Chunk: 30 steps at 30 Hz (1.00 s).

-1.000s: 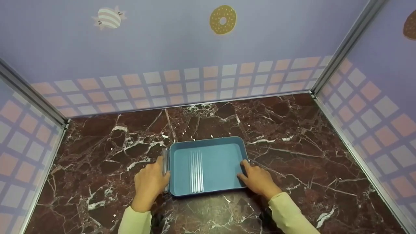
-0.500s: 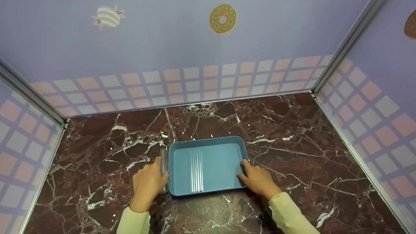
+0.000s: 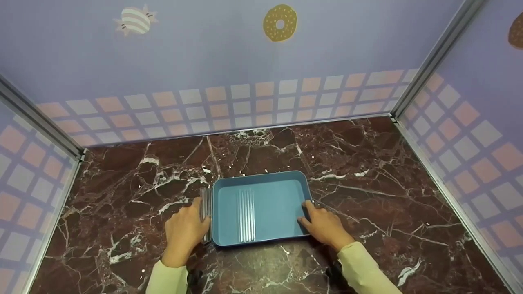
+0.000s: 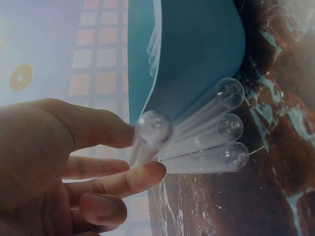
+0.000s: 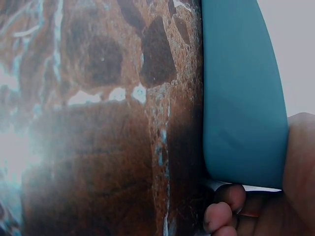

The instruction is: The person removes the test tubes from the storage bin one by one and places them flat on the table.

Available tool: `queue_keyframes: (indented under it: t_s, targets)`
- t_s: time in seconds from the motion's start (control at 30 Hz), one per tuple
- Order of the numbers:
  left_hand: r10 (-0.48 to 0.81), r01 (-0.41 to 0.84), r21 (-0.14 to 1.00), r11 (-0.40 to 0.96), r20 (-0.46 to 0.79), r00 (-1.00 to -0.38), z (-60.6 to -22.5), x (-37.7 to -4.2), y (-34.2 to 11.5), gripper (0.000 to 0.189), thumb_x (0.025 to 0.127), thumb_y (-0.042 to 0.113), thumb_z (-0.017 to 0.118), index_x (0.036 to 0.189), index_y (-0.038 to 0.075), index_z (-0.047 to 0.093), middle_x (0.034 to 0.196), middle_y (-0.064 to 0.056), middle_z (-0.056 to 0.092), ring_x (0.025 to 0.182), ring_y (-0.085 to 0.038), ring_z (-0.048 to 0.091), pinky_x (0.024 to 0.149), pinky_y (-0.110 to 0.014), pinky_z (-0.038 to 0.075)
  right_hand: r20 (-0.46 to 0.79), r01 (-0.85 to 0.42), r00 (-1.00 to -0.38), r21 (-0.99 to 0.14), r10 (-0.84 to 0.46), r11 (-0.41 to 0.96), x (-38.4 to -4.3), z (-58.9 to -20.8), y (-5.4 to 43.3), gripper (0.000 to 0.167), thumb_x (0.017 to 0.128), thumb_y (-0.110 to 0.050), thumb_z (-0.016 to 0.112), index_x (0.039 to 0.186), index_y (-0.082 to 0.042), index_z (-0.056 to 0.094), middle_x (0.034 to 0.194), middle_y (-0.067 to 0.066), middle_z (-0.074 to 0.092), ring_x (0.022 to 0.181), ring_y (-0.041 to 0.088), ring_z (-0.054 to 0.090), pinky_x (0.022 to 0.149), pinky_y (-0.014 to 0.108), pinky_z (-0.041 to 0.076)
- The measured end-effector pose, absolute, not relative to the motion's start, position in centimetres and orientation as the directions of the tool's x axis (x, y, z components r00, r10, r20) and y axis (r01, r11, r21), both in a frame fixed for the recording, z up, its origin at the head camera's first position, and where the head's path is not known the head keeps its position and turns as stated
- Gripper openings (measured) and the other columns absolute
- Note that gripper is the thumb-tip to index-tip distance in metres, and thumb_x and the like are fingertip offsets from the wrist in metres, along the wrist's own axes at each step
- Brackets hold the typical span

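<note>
A blue rectangular tray (image 3: 278, 208) stands on the marble-patterned surface, with several clear test tubes (image 3: 246, 216) side by side inside its left half. My left hand (image 3: 184, 228) is just left of the tray. Between thumb and fingers it pinches a clear test tube (image 4: 153, 131), whose rounded end faces the left wrist camera. Three more clear tubes (image 4: 230, 129) lie on the surface between that hand and the tray wall. My right hand (image 3: 325, 225) grips the tray's right side, thumb over the rim and fingers outside; in the right wrist view its fingertips (image 5: 218, 216) curl by the tray's outer wall.
A dark red marble-patterned surface (image 3: 135, 196) with white veins lies all round the tray. Lilac panels with pink and white squares (image 3: 241, 53) enclose it at the back, left and right, joined by grey metal corner posts (image 3: 429, 61).
My left hand has shifted slightly left, and the clear tubes beside the tray now spread a little farther left. The tray and my right hand stay in place.
</note>
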<state>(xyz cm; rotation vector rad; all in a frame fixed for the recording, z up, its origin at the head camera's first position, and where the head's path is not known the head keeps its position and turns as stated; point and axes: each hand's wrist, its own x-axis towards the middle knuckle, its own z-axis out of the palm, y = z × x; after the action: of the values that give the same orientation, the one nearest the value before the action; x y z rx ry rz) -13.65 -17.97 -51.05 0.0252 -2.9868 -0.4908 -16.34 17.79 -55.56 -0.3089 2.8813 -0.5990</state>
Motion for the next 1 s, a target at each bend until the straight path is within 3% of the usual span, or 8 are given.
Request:
queue_keyframes:
  t_s: [0.2,1.0]
  targets:
    - [-0.049,-0.026,0.33,0.944,0.062,-0.997,-51.06,-13.74,-18.22,0.051,0.09,0.017,0.076,0.136,-0.001,0.064,0.076,-0.022,0.067,0.051,-0.03,0.053,0.047,-0.051,0.048,-0.145,-0.161,-0.96,-0.419,-0.24,0.894,-16.35,-55.57,17.79,0.039,0.102,-0.031,0.07,0.132,-0.008,0.058,0.099,0.027,0.072,0.087,0.048,0.071,0.072,0.063,0.054]
    - [-0.055,-0.04,0.318,0.947,0.038,-0.998,-51.35,-14.03,-18.96,0.052,0.089,0.017,0.077,0.135,-0.002,0.064,0.079,-0.025,0.069,0.054,-0.036,0.058,0.049,-0.053,0.05,-0.143,-0.157,-0.961,-0.416,-0.235,0.895,-16.34,-55.57,17.81,0.039,0.103,-0.031,0.069,0.132,-0.008,0.057,0.101,0.029,0.072,0.086,0.05,0.071,0.072,0.063,0.054]
